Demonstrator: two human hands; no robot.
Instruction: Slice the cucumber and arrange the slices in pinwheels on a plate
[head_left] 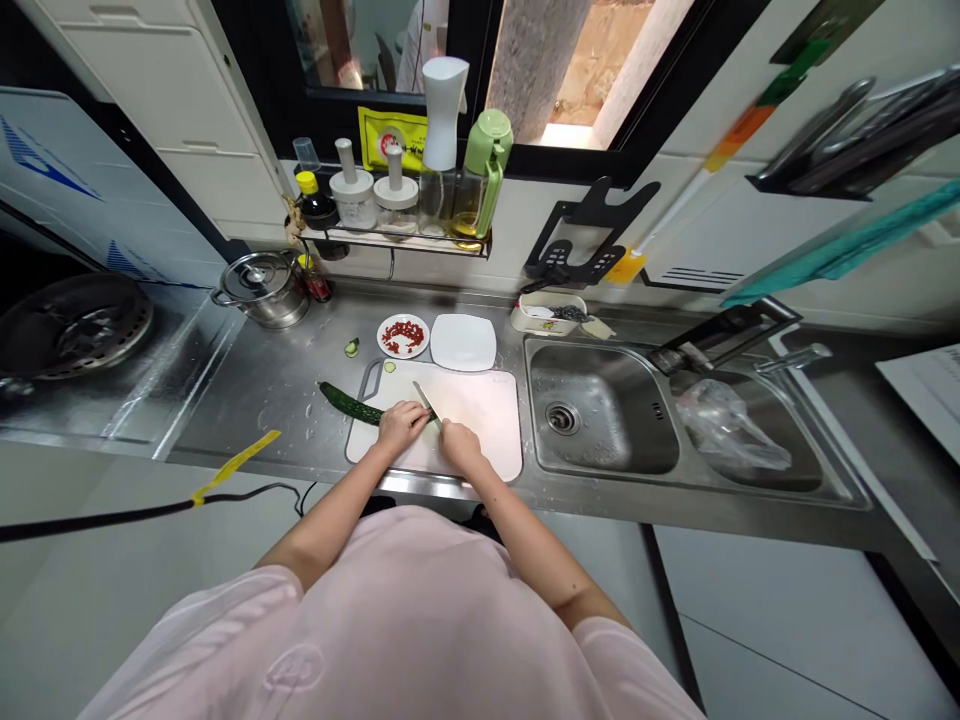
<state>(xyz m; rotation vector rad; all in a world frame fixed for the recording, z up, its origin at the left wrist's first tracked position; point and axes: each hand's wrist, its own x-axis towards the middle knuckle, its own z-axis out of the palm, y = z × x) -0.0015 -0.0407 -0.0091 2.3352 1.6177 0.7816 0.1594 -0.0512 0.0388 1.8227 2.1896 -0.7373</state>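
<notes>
Across the left part of a white plastic cutting board (480,425), a long dark green cucumber (349,403), its left end lying off the board on the stainless steel worktop (259,400) and its right end hidden beneath the left grip (403,425), fingers curled and pressing down on it. Right grip (461,447) pinched closed around a steel kitchen knife (426,400), handle hidden within the fingers, blade angled toward the far left, just beside the left grip. One pale green cucumber slice (389,367) near the board's far edge; another (351,347) on the worktop beyond it. Farther back, side by side: a round white plate (387,325) of chopped red pieces and a bare square white plate (463,342). To the right, a steel sink basin (600,410); to the left, a lidded steel pot (262,290) — both apart from the hands.
</notes>
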